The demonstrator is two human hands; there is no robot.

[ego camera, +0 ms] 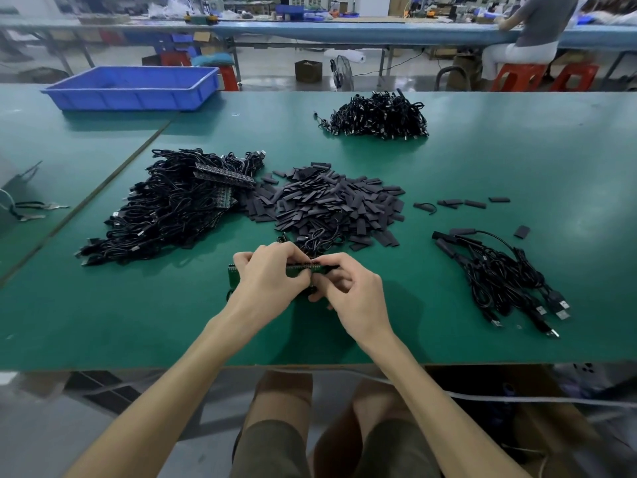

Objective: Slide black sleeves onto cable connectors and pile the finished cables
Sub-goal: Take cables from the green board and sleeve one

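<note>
Item: green circuit-board strip (233,277), front-ctr on green table mat (482,167). Our left hand (272,274) curled round it; right hand (348,288) pinched its top edge, sleeve there or not we couldn't tell. Beyond: flat black sleeve heap (331,205). Risk, we judged: its thin black cables (317,241) snagging heap, scattering sleeves.

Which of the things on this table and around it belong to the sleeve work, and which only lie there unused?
Belong to the job: green strip held in the left hand and right hand; heap of black sleeves; big cable pile; sleeved cables on the right.
Just lying about: blue tray; keys at the left edge; fan on the floor.
</note>
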